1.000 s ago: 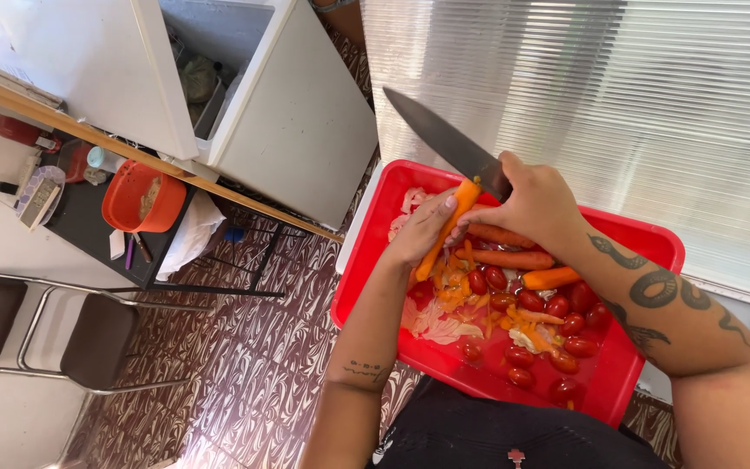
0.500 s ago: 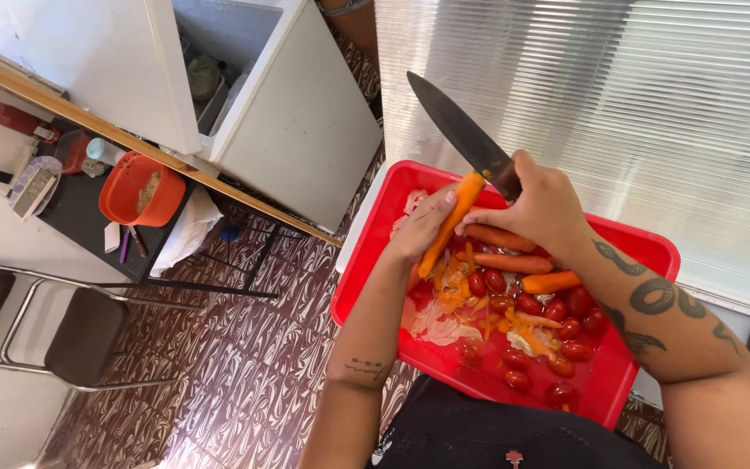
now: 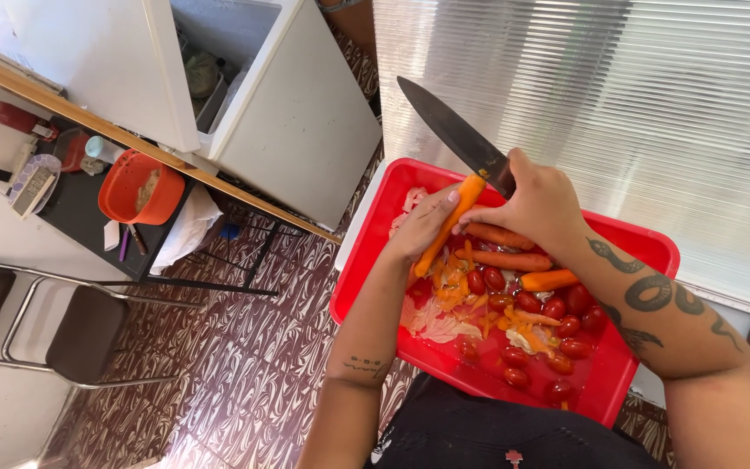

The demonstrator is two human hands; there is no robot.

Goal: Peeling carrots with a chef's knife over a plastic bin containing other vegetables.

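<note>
Over the red tray [image 3: 653, 252], resting on the lap: left hand [image 3: 423, 226] wrapped around a long orange carrot [image 3: 449, 227], fingers closed on it, carrot slanting with its upper tip toward the tray's far rim. Right hand [image 3: 540, 204] clenched on the handle of a dark-bladed knife [image 3: 453, 135], blade pointing up and away beyond the tray's far edge, its base touching the carrot's upper end. Inside the tray, just beneath the right hand: three more carrots [image 3: 514, 259] lying side by side. Lower in the tray, toward its near rim: a scatter of small red tomatoes [image 3: 566, 326], with orange peelings [image 3: 453, 287] and pale scraps among them under the held carrot. Left of the tray, on a dark counter [image 3: 71, 200]: an orange colander [image 3: 132, 187] with something pale inside, small oddments beside it too small to tell. Below that, well left of the tray: a metal-framed chair [image 3: 62, 330] with brown seat on the patterned brown floor [image 3: 245, 356]. Above the tray and to its left: a white cabinet [image 3: 305, 122], open at the top. Beyond the tray's far side: a wall of white slatted blinds [image 3: 609, 87].
</note>
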